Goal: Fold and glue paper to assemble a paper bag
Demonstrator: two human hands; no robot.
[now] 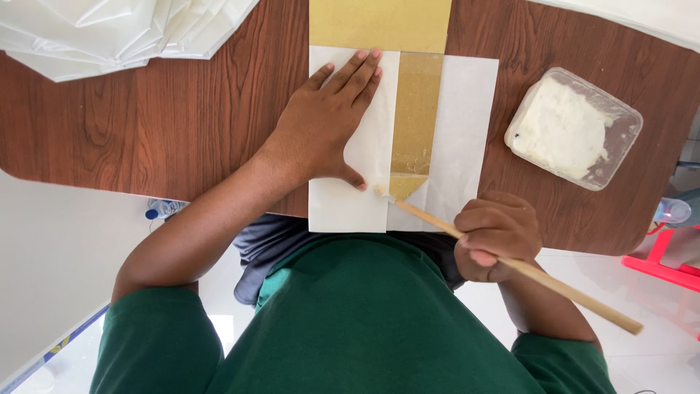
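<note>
At the middle of the frame we see the left hand (328,120) laid flat and open on the white paper (467,124), fingers stretched together toward the top edge and thumb spread down toward the lower fold. Lower right of centre, the right hand (496,237) is closed in a fist around a wooden stick (554,281). The stick's tip touches the paper just beside the left thumb, at the point of the brown strip (415,117) that runs down the sheet's middle. Its other end juts out toward the lower right, past the table's edge.

The paper's near edge hangs slightly over the table (168,109) rim, close to our green shirt (364,321). Bare wood lies open left of the sheet, and a narrower stretch to its right, before the tub.

We count one stick and one clear plastic tub (576,128) at the right, holding what looks like white paste, though we cannot be sure. One pile of folded white sheets (124,33) sits at the upper left, its number too hard to tell. One bottle (164,209) lies on the floor below the table's left edge.
</note>
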